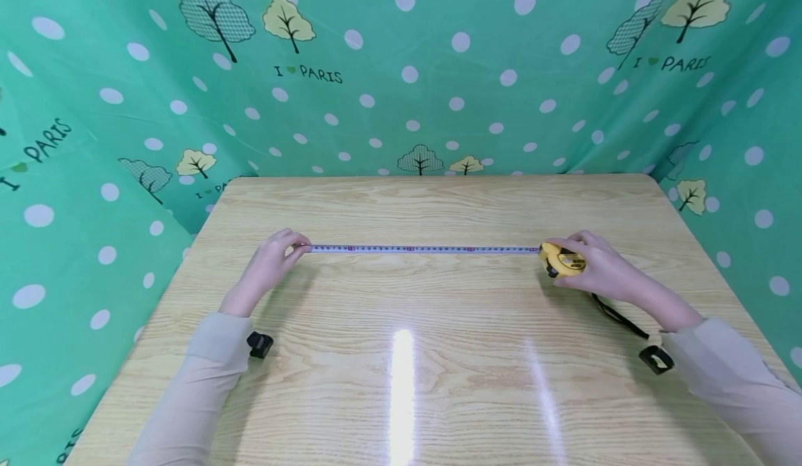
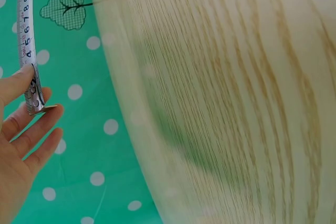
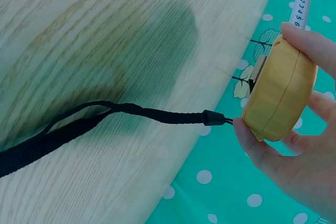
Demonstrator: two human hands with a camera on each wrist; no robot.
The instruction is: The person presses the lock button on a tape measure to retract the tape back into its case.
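A yellow tape measure (image 1: pixel 567 261) sits in my right hand (image 1: pixel 598 268), fingers and thumb gripping its case. From it the white blade (image 1: pixel 432 249) runs straight left above the table to my left hand (image 1: pixel 273 258). There the thumb and fingers pinch the blade's end, close to the metal hook (image 2: pixel 44 109) seen in the left wrist view. A black wrist strap (image 3: pixel 163 115) hangs from the case in the right wrist view. The case (image 3: pixel 281 90) shows its rounded side there, with the blade leaving past my fingertip.
Beneath both hands lies a light wood-grain table (image 1: pixel 351 313) with bright light reflections. A green polka-dot cloth (image 1: pixel 432 55) printed with trees hangs behind it and at both sides. Small black devices (image 1: pixel 260 345) sit at both wrists.
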